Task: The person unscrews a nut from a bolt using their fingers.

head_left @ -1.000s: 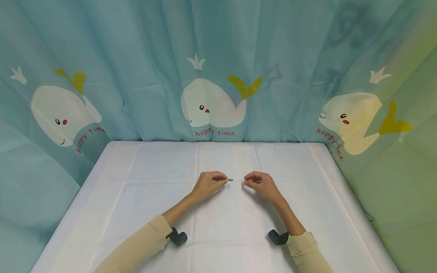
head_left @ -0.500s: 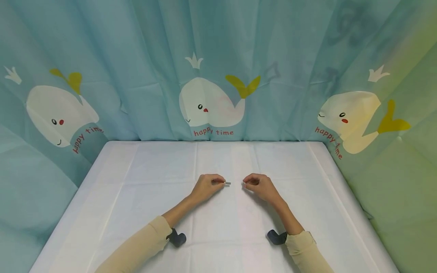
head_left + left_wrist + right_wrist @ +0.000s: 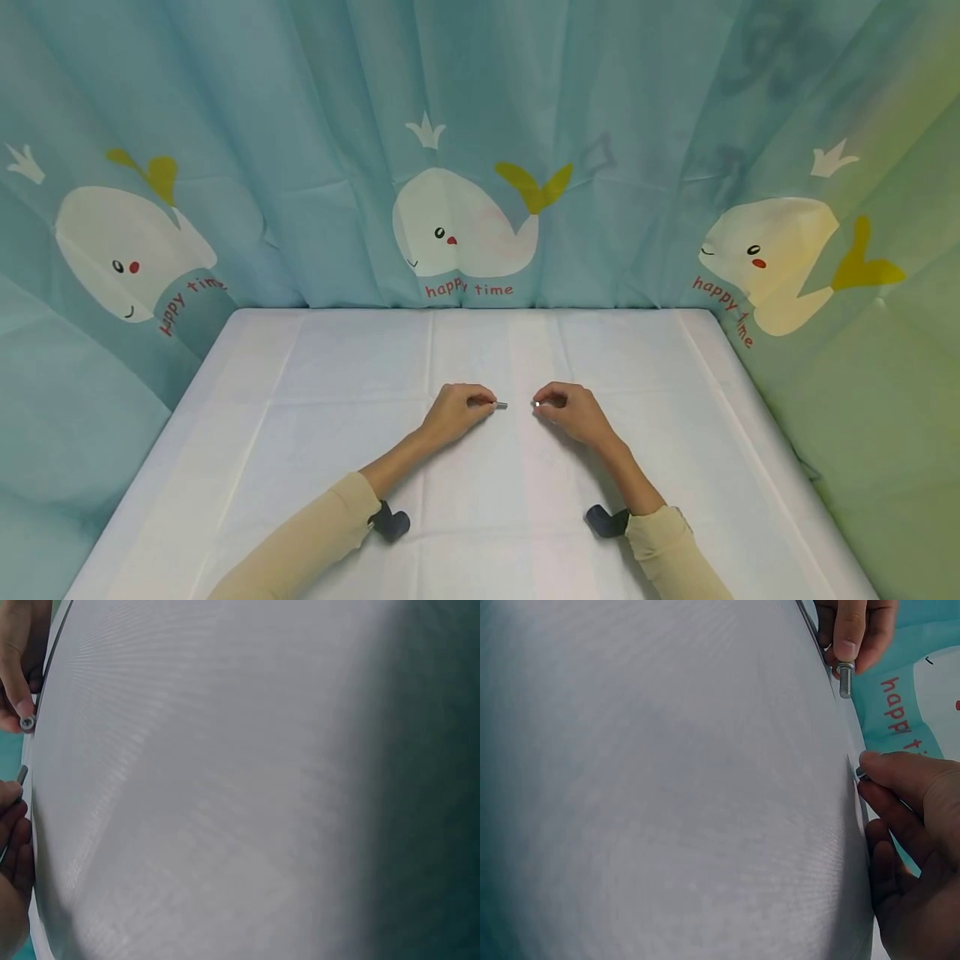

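A small silver bolt is pinched between the thumb and fingers of my left hand, its threaded end pointing toward the right hand. In the right wrist view the thread of the bolt shows clearly, with a washer-like ring by the fingertips. Opposite it, my right hand pinches a small metal nut. Seen end-on in the left wrist view, the nut looks round with a hole in its middle. A short gap separates bolt and nut; both are held above the table.
A white cloth covers the table. Blue-green curtains printed with whales hang behind it and at both sides. Dark wrist-worn camera mounts stick out inward from both sleeves.
Both hands sit slightly lower in the head view than one second ago, the bolt still pinched in the left. The nut in the right hand shows more plainly now.
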Motion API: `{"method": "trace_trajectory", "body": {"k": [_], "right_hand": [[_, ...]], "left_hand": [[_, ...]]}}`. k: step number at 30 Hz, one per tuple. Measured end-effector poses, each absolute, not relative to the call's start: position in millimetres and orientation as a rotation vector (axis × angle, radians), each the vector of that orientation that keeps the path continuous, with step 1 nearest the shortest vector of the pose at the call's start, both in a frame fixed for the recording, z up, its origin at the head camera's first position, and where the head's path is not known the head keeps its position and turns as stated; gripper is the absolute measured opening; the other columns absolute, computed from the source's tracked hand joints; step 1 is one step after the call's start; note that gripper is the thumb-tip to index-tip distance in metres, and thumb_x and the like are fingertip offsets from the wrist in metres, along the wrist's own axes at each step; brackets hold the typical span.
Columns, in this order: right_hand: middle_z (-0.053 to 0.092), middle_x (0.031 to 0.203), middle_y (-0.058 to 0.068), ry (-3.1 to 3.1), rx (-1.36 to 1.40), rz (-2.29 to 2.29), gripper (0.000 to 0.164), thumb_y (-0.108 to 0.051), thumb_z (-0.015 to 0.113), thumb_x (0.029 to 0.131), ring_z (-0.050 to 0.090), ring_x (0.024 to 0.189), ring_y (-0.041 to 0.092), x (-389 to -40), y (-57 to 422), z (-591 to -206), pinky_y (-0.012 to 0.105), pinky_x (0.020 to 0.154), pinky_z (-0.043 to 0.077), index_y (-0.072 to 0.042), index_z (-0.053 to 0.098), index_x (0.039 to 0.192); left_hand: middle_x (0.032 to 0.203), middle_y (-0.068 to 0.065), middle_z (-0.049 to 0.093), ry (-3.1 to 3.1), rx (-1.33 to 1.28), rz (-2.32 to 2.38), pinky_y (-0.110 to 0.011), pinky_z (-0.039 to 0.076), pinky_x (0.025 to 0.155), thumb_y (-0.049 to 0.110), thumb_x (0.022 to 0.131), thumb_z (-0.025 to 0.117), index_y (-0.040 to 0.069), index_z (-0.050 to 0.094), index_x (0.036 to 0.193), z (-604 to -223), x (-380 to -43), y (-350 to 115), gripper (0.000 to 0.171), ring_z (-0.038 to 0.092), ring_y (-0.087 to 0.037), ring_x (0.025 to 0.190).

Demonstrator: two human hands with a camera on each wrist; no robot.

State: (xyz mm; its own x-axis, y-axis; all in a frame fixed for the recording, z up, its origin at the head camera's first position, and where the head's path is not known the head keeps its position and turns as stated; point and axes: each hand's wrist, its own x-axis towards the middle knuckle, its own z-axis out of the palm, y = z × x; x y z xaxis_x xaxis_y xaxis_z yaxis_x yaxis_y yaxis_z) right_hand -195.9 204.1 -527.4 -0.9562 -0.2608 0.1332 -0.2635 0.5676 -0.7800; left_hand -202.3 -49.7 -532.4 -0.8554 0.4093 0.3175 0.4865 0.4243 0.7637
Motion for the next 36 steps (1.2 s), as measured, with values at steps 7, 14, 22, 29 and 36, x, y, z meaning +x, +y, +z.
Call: {"method": "trace_trajectory", "body": {"k": [7,14,22,29,36], "right_hand": [[0.07,0.091,-0.003,-2.825,0.431,1.395,0.009,-0.01,0.079,0.086,0.06,0.08,0.014,-196.6,203.9,-525.0,0.034,0.074,0.049,-0.014,0.077,0.094],[0.071,0.099,-0.001,-2.836,0.424,1.387,0.011,-0.009,0.078,0.086,0.062,0.089,0.017,-197.7,203.8,-525.3,0.038,0.081,0.05,-0.012,0.077,0.096],[0.07,0.099,-0.001,-2.841,0.427,1.371,0.01,-0.011,0.078,0.087,0.062,0.09,0.017,-198.5,203.1,-526.1,0.039,0.081,0.05,-0.012,0.076,0.097],[0.07,0.098,-0.002,-2.845,0.423,1.368,0.01,-0.01,0.078,0.087,0.06,0.088,0.016,-196.9,202.8,-525.2,0.038,0.081,0.05,-0.013,0.076,0.096],[0.07,0.097,-0.001,-2.846,0.418,1.364,0.01,-0.01,0.078,0.086,0.06,0.087,0.017,-195.7,202.2,-522.5,0.038,0.08,0.05,-0.012,0.076,0.096]], "left_hand": [[0.088,-0.003,0.075,-2.611,-0.819,-1.385,-0.028,0.056,0.077,0.004,0.088,0.076,0.004,0.077,0.094,-529.4,-202.9,-49.0,0.005,0.07,-0.015,0.082],[0.089,-0.005,0.075,-2.628,-0.815,-1.389,-0.03,0.057,0.078,0.003,0.089,0.075,0.003,0.077,0.094,-526.1,-202.7,-47.9,0.005,0.071,-0.018,0.084],[0.09,-0.004,0.074,-2.646,-0.784,-1.408,-0.029,0.056,0.079,0.003,0.088,0.075,0.003,0.077,0.093,-528.0,-202.2,-46.8,0.005,0.069,-0.016,0.085],[0.091,-0.004,0.073,-2.663,-0.77,-1.396,-0.03,0.055,0.08,0.003,0.088,0.074,0.004,0.076,0.093,-529.4,-201.9,-45.7,0.005,0.068,-0.016,0.086],[0.091,-0.003,0.072,-2.654,-0.797,-1.354,-0.03,0.055,0.079,0.002,0.088,0.074,0.004,0.076,0.093,-529.8,-202.3,-45.1,0.005,0.068,-0.016,0.085]]}}
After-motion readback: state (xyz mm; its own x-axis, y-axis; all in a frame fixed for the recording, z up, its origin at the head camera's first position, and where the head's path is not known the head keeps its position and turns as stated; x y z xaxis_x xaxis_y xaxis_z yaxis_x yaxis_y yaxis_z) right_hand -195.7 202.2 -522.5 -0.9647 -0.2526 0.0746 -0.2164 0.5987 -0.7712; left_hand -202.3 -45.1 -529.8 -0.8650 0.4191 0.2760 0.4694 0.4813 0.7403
